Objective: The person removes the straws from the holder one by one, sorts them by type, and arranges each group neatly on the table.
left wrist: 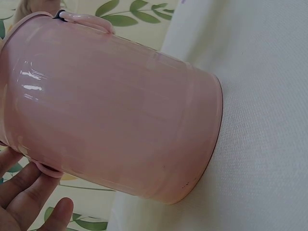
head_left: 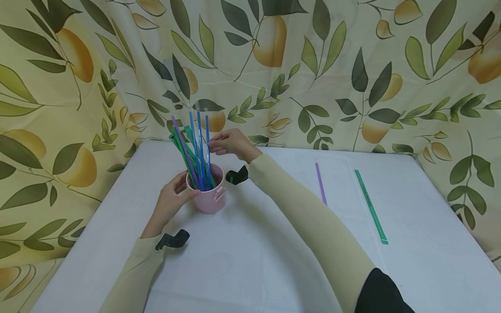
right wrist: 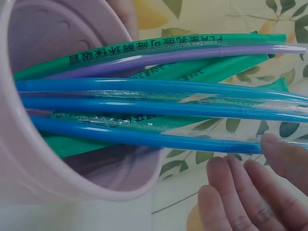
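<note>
A pink cup with small side handles stands upright on the table. My left hand grips its left side, with the thumb at the rim; in the left wrist view, fingers lie by a handle. Three blue drinking straws in clear wrappers, a purple straw and several green-wrapped straws lean in the cup. My right hand is beside the upper part of the rightmost blue straw. Its thumb touches that straw, while the other fingers are loosely bent below it.
Another purple straw and a green-wrapped straw lie on the white-covered table, right of my right forearm. A patterned fabric backdrop hangs behind the table, close to the cup and straws.
</note>
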Demonstrator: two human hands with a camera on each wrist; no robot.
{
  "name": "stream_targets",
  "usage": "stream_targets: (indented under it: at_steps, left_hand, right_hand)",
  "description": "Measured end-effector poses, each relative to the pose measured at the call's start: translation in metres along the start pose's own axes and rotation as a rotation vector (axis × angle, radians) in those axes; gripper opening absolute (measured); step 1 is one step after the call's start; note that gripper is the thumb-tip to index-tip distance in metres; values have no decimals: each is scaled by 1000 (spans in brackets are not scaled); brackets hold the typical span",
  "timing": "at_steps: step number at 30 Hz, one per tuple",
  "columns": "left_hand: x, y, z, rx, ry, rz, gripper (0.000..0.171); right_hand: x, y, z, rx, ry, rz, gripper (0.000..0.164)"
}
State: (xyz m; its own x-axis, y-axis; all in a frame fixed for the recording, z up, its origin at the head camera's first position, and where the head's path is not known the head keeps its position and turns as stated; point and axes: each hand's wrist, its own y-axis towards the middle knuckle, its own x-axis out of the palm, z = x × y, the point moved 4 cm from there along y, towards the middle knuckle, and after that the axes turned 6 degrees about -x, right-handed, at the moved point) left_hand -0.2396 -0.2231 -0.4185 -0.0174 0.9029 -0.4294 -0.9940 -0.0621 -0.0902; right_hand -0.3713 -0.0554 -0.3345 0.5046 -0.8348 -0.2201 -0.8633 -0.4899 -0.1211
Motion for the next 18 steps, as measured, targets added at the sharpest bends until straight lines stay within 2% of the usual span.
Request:
stream_targets:
  at_steps: [18]
  left_hand:
    - [0,-1,1,6,-10,-8,73]
  right_hand:
    - [11,-6,-5,6,-59,-75,24]
